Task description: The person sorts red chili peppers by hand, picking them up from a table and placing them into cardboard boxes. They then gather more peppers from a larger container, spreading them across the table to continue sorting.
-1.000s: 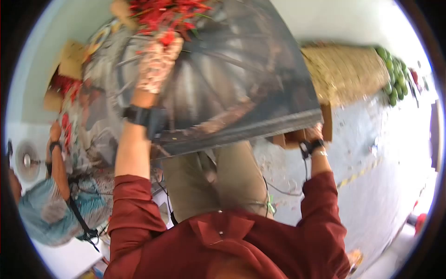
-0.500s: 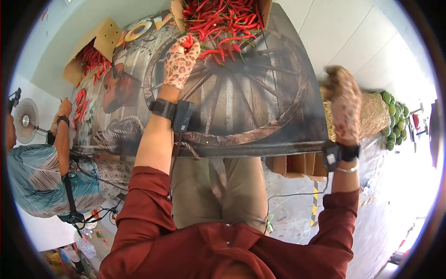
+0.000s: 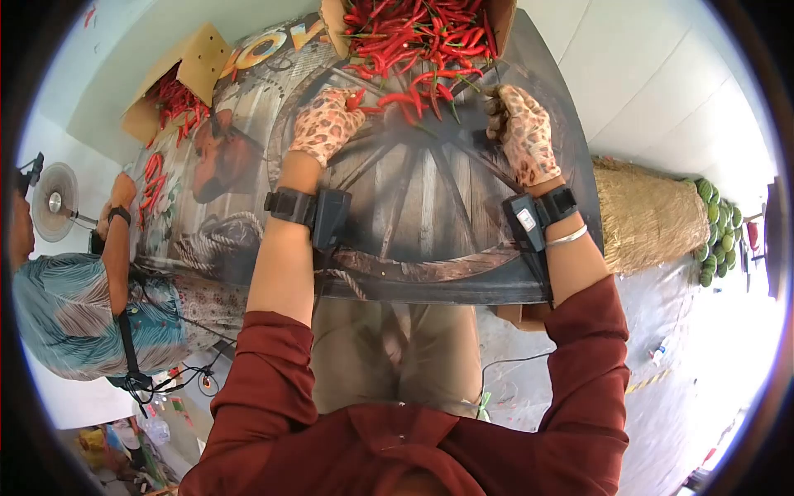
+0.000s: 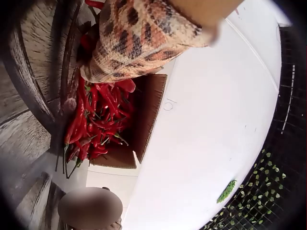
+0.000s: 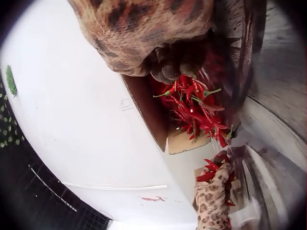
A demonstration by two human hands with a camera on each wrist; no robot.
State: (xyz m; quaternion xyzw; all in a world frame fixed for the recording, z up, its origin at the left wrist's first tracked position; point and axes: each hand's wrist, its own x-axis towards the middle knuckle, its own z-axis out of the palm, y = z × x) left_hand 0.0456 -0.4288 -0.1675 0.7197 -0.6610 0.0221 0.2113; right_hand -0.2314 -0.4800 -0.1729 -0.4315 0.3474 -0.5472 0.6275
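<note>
My left hand (image 3: 328,126), in a leopard-print glove, holds red chili peppers (image 5: 210,171) near its thumb and fingertips, just left of loose chilies on the table. My right hand (image 3: 527,136), in a matching glove, hovers at the right of those loose chilies (image 3: 422,93) with fingers loosely bent and nothing visible in them. In the right wrist view its dark fingertips (image 5: 169,67) overlap the pile. A cardboard box (image 4: 151,115) on its side spills a heap of red chilies (image 3: 422,33) toward both hands.
The table (image 3: 413,240) carries a printed wagon wheel. At left, a second box (image 3: 203,70) of chilies stands before another person (image 3: 95,314), with loose chilies (image 3: 151,186) by their hands. A straw bale (image 3: 649,215) and green melons (image 3: 719,231) lie right. A box (image 3: 523,317) shows below the table edge.
My right hand has risen from the box below the table's right edge and swung over the table to the chilies. The left hand keeps its chilies near the pile.
</note>
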